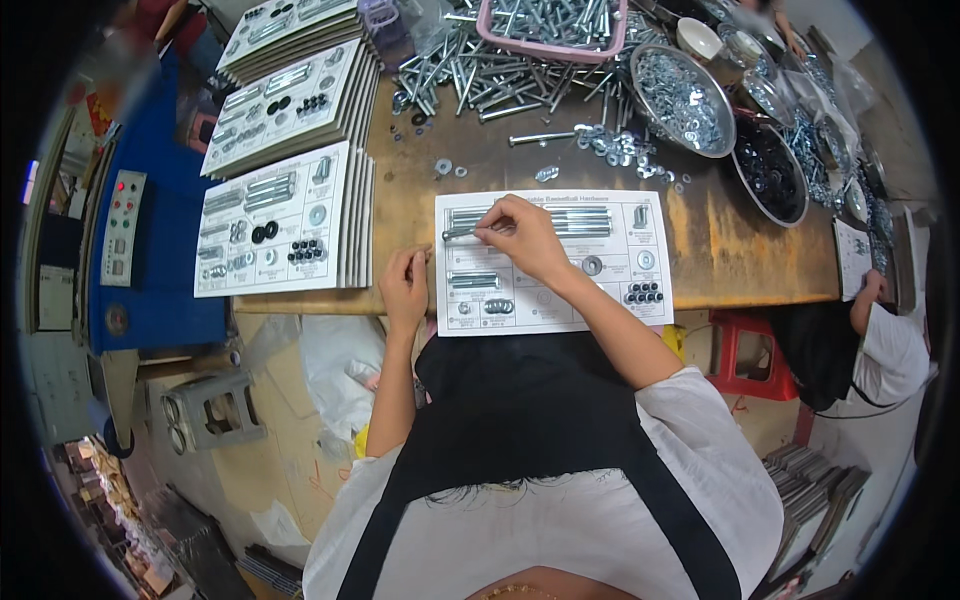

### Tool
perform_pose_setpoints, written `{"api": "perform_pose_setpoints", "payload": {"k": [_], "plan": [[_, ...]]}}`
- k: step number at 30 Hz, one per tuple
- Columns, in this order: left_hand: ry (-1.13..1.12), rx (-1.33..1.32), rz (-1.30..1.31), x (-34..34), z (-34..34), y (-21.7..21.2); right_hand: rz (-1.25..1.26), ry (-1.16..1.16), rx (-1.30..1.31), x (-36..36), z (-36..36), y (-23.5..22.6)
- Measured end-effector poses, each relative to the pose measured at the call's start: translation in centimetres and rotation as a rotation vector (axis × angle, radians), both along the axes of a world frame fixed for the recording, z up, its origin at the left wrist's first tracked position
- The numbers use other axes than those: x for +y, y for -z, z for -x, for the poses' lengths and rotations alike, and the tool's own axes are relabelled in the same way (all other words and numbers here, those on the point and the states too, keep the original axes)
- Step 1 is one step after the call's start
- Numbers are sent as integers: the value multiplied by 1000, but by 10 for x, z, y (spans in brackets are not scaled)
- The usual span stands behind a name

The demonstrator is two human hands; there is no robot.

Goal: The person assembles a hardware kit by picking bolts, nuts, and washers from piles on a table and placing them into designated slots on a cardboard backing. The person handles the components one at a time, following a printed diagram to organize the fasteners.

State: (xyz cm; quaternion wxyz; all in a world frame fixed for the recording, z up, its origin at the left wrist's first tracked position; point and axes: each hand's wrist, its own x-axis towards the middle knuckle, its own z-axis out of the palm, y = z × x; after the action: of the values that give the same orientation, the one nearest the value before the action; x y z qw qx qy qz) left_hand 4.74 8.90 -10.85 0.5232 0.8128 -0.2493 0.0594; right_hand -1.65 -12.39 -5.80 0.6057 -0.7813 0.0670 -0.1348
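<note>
Right hand covers bolts on card; grip unclear

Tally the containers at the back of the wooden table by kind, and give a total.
Pink plastic basket of long bolts: 1
Round metal bowl of silver washers: 1
Round metal bowl of black parts: 1
Small white bowl: 1
Total: 4. More shiny dishes sit toward the far right edge, too blurred to count.
</note>
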Motion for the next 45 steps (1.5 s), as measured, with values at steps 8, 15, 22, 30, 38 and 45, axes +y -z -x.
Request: {"api": "perform_pose_setpoints", "payload": {"k": [8,15,22,30,38,45], "plan": [[-1,-27,-70,0,-2,-4,351,-75,-78,-5,16,15],[66,9,-130,-7,-1,-5,564,-115,-29,1,17,24],[84,10,-121,-9,1,-8,600,-112,-36,-3,19,16],[92,-10,-160,-15,-2,-5,-14,-669,-465,-15,98,-208],[42,-67,-138,-5,3,2,39,-1034,-614,-31,168,-235],[67,-80,-140,-9,-3,2,4,-1051,-684,-29,166,-234]]}}
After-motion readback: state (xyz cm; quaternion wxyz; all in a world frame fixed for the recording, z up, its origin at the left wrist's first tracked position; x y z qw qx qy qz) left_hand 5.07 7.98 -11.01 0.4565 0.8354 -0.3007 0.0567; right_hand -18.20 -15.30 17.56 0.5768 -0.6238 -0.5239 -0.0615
